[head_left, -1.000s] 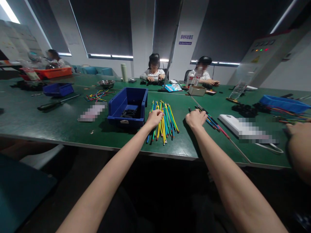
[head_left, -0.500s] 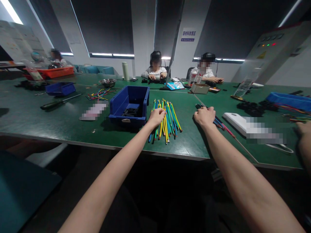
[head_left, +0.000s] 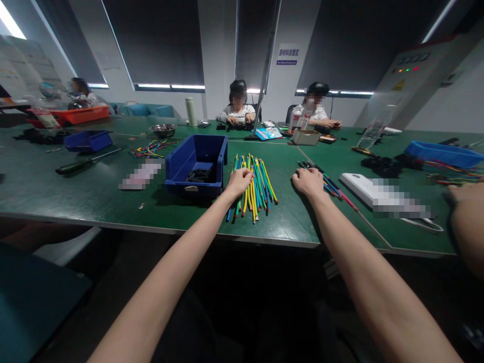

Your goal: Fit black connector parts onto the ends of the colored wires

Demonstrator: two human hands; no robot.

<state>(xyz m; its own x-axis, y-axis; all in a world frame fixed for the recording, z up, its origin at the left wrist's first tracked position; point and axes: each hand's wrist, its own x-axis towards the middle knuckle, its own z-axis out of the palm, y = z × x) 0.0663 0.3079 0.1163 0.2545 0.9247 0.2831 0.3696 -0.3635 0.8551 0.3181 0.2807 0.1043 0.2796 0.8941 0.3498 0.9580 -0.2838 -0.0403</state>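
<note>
My left hand (head_left: pixel 239 182) rests over the left side of a spread of short yellow, green and blue wires (head_left: pixel 260 186) with bare metal ends. Its thumb and fingers are pinched together, and what lies between them is hidden. To the right, my right hand (head_left: pixel 309 181) is low on the table with its fingers curled down over a second group of wires (head_left: pixel 333 187), black, blue and red. Its fingertips are covered by the back of the hand, so I cannot make out what they hold. Left of the wires stands a blue bin (head_left: pixel 193 189) with black parts in its bottom.
A white device (head_left: pixel 359 187) with a strap lies right of my right hand. Further left are a screwdriver (head_left: pixel 77 165), a small blue tray (head_left: pixel 86 142) and a metal bowl (head_left: pixel 162 131). Another person's arm (head_left: pixel 469 217) reaches in at the right edge. Two people sit across the green table (head_left: pixel 280 229).
The whole view has shifted slightly, so things sit a little further left. Both hands keep their places over the wires, with no clear movement.
</note>
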